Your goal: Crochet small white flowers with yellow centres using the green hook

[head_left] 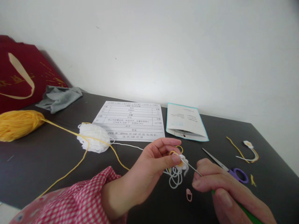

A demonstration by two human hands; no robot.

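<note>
Between thumb and fingers, my left hand (151,166) pinches a small crocheted flower (182,164), white with a yellow centre. Loops of loose white yarn (175,180) hang below it, and a yellow strand curls above. My right hand (231,189) grips a crochet hook (247,213) with a green handle; its thin metal shaft reaches to the flower, where the tip is hidden. A pink stitch marker (189,195) lies on the table beneath the flower.
On the left are a yellow yarn skein (21,124), a white yarn ball (94,138), a grey cloth (60,98) and a red bag (23,71). Behind my hands lie a printed sheet (130,121) and a white pouch (184,119). Purple-handled scissors (238,175) and another small flower (248,144) lie right.
</note>
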